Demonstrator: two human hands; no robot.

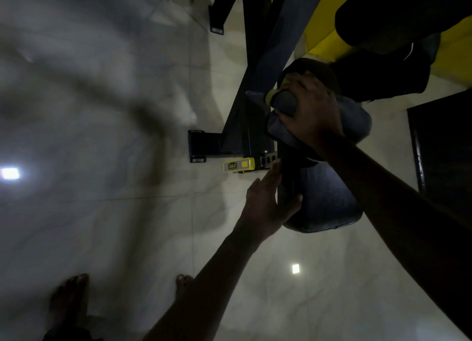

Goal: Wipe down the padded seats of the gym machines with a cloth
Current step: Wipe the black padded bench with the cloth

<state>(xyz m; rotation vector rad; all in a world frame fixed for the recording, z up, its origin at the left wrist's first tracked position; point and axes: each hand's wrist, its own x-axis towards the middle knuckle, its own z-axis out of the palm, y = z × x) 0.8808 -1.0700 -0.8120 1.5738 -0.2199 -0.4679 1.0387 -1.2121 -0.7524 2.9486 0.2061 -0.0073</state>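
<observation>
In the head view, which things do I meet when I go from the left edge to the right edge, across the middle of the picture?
Bright light reflection on the floor → black frame foot → yellow label → left hand → padded seat → dark panel.

Floor (102, 213): pale glossy tiles with faint veining and thin joints.
Light patches: a bright one (10, 173) at the floor's left edge, a smaller square one (295, 268) lower right of middle.
Bare feet (69, 297): two, near the floor's bottom-left corner.
Yellow label (238, 165): mid-floor, on a dark bar, lettering blurred.
Black foot plate (201, 146): on the floor, just beside the label.
Dark panel (444, 149): right edge.
</observation>
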